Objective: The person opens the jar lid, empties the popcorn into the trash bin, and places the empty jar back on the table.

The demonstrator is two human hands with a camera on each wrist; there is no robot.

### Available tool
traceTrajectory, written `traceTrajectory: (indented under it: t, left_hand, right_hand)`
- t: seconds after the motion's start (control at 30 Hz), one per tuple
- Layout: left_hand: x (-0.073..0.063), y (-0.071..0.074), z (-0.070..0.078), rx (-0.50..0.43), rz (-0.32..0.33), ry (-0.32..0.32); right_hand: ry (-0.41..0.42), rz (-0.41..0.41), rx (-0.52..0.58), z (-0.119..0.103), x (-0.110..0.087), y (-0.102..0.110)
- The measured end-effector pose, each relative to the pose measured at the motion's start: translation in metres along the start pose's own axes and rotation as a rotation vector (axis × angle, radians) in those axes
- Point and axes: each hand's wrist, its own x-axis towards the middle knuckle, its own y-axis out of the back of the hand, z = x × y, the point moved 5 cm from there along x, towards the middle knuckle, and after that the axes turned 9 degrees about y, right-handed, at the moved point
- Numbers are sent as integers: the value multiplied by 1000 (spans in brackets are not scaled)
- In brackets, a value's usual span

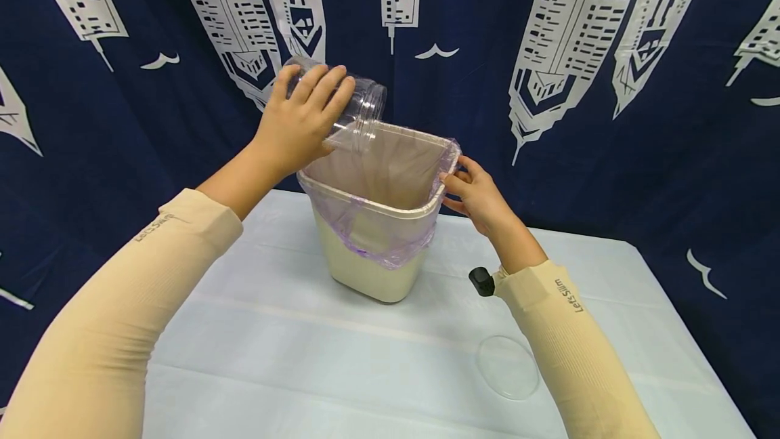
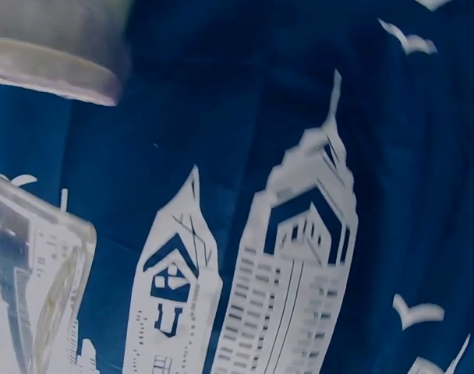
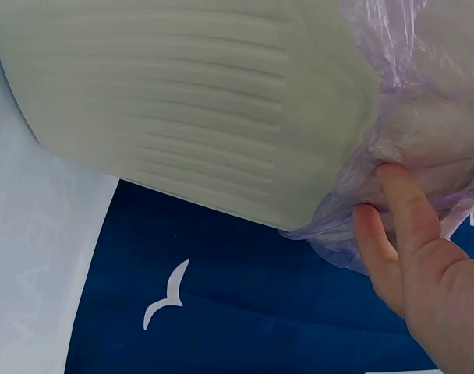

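My left hand [image 1: 295, 124] grips a clear plastic jar [image 1: 367, 103], tipped on its side with its mouth lowered towards the bin's opening; nothing shows inside it. In the left wrist view, part of the jar [image 2: 42, 265] appears at the left edge. Below it stands a cream trash bin [image 1: 372, 276], lined with a thin purple bag [image 1: 390, 239] folded down over the rim. At the bin's right corner my right hand [image 1: 481, 196] holds the bagged rim, its thumb side at the top. The right wrist view shows its fingers [image 3: 405, 206] against the outside of the bag.
A clear round disc [image 1: 508, 368], like a lid, lies flat on the white-covered table [image 1: 292, 358] near my right forearm. Behind the table hangs a dark blue curtain [image 1: 463, 100] printed with white buildings and birds. A black band device [image 1: 482, 282] sits at my right wrist.
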Motion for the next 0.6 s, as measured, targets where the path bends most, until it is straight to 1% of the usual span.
traceTrajectory:
  t: [0.07, 0.1, 0.17, 0.23, 0.37, 0.43, 0.5, 0.53, 0.6]
  left_hand:
    - [-1, 0, -4, -114, -50, 129]
    - [-1, 0, -6, -164, -63, 188]
    - [-2, 0, -8, -258, -94, 290]
    - [-4, 0, -9, -351, -125, 385]
    - [-5, 2, -8, -533, -165, 544]
    - [-7, 4, -6, -632, -162, 615]
    - [-8, 6, -2, -762, -141, 665]
    - [-8, 8, 1, -834, -128, 684]
    - [-9, 11, 8, -993, -104, 697]
  right_hand:
    - [1, -1, -1, 0, 0, 0]
    - [1, -1, -1, 0, 0, 0]
    - [-1, 0, -1, 0, 0, 0]
    - [-3, 1, 3, 0, -1, 0]
    - [-5, 5, 10, -1, -1, 0]
    - [-7, 6, 8, -1, -1, 0]
    - [-8, 6, 2, -1, -1, 0]
    - [-9, 4, -1, 0, -1, 0]
    - [-8, 4, -3, -1, -1, 0]
